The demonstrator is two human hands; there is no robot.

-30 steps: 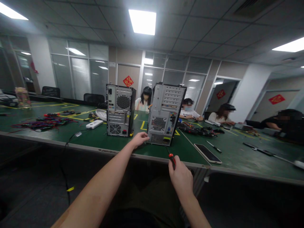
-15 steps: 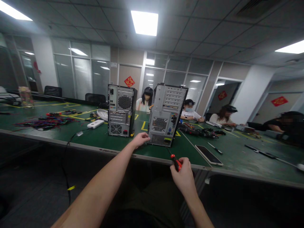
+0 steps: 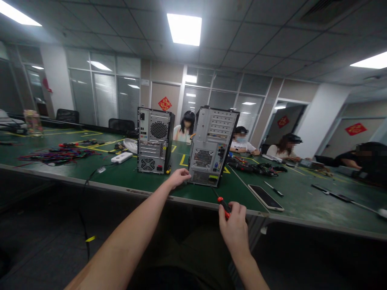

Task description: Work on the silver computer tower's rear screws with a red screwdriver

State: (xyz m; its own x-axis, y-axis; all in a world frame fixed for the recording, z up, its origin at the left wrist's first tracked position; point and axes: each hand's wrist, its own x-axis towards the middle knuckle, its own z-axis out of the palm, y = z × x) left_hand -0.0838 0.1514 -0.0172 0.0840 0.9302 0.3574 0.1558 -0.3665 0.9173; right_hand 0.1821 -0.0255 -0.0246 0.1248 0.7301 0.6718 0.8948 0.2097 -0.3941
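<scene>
A red and black screwdriver is gripped in my right hand, its thin shaft pointing up and left at the bottom edge of the right computer case. Whether the tip touches the case I cannot tell. My left hand is at that case's lower left corner, fingers curled and thumb against the edge. The case stands upright with its rear panel of vents, slots and ports facing me. Left of it stands a second, smaller computer case, rear side towards me, untouched.
On the green table, a white power strip and tangled wires lie left. A phone, a pen-like tool and black cables lie right. Several people sit across and to the right.
My right hand has shifted slightly and turned with the screwdriver, whose handle shows a little differently in the fingers. My left hand and both cases have kept their places.
</scene>
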